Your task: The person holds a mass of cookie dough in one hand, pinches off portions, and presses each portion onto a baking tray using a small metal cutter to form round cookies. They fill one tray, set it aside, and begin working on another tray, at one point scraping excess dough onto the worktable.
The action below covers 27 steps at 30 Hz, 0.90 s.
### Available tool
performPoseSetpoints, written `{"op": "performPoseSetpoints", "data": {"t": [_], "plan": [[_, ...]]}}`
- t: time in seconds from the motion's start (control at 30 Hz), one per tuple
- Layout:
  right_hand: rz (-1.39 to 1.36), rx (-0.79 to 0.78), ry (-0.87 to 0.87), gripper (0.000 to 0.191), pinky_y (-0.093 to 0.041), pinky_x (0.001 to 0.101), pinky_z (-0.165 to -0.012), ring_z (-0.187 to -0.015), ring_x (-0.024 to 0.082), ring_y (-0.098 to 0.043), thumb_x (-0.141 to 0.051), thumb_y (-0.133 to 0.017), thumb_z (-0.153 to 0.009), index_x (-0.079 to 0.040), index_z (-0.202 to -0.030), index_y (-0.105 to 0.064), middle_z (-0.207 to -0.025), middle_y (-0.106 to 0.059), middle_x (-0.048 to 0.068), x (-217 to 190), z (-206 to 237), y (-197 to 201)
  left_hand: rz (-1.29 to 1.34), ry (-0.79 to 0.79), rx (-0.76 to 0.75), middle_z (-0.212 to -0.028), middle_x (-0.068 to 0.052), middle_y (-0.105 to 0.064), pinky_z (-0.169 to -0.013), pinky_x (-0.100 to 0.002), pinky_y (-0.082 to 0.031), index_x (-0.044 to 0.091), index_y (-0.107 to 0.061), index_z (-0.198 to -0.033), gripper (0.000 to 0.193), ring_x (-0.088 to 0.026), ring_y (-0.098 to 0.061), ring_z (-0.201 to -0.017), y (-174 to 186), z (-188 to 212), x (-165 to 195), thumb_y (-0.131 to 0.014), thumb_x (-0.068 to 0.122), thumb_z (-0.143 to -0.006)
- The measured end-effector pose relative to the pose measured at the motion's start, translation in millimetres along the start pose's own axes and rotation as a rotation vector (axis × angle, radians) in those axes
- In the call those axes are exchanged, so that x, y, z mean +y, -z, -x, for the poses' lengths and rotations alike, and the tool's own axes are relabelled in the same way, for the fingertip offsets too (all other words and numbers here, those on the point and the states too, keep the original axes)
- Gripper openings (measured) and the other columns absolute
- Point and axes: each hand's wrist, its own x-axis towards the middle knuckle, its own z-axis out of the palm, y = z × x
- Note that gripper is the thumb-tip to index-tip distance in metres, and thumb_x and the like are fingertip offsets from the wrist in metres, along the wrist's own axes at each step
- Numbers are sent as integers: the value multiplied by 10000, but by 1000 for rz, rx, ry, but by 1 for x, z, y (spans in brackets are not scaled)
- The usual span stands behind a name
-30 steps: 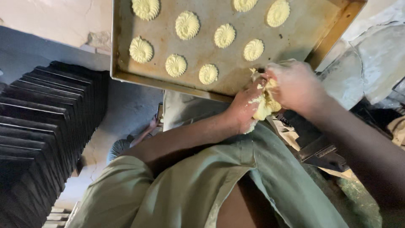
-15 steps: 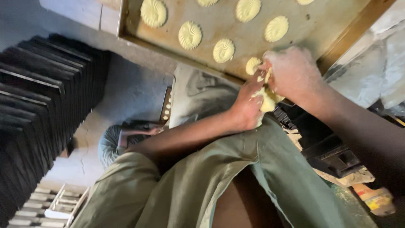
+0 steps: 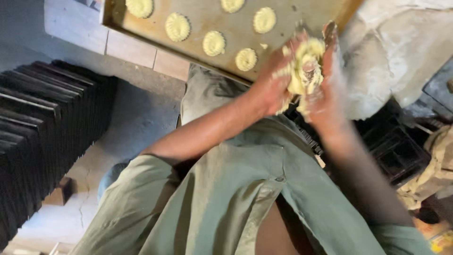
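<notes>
A lump of pale yellow dough [image 3: 306, 66] sits between my two hands, just off the near edge of a metal baking tray [image 3: 155, 38]. My left hand [image 3: 272, 85] cups the dough from the left. My right hand [image 3: 325, 89] presses on it from the right, blurred and smeared with dough. Several round ridged dough pieces lie on the tray; the nearest piece [image 3: 246, 59] is just left of my left hand. Whether the dough touches the tray, I cannot tell.
A stack of dark flat trays [image 3: 42, 127] stands at the left. The tray rests on a tiled ledge [image 3: 127, 47]. A pale cloth or sack [image 3: 401, 56] lies at the right, with dark metal parts [image 3: 391, 151] below it. My green garment fills the foreground.
Both hands have lifted off the tray's edge with the dough and now work it between the palms. One more ridged piece lies on the tray where they were. The view has shifted right.
</notes>
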Motion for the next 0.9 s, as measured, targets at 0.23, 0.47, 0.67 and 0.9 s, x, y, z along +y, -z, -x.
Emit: {"op": "performPoseSetpoints", "data": {"t": [0.23,0.47,0.67,0.9], "plan": [[307,70,97,636,-457,487,-1190,-1375,470,-501,-10,-611,-895,20,-1522,-509,-1470,-480,295,41,17,27,73,131,-87,-1278,-106,-660,-937,-418,-586,64,-591,-1356,400,-246,-650,-1147,-8,-13,-4,-479,391,-1155],[405,-399,-138,367,-508,502,-890,-972,410,-645,-150,-749,-731,2,-1046,-639,-951,-663,200,100,-43,52,-80,469,25,-1344,-18,-644,-971,-318,-581,142,-565,-1363,366,-156,-647,-1217,23,-33,-6,-551,233,-1009],[496,-832,-401,267,-550,451,-789,-831,336,-696,-166,-715,-795,-73,-1037,-653,-885,-704,150,132,-106,66,-282,421,91,-1050,-61,-632,-666,-360,-437,95,-623,-1292,323,-193,-554,-875,3,-85,-10,-598,345,-1089],[746,-897,-291,190,-585,452,-773,-826,337,-735,-203,-724,-816,-115,-985,-721,-862,-745,149,147,-176,74,87,244,188,-1069,9,-664,-847,-309,-516,115,-637,-1178,266,-112,-618,-960,-16,-130,-26,-619,360,-1078]]}}
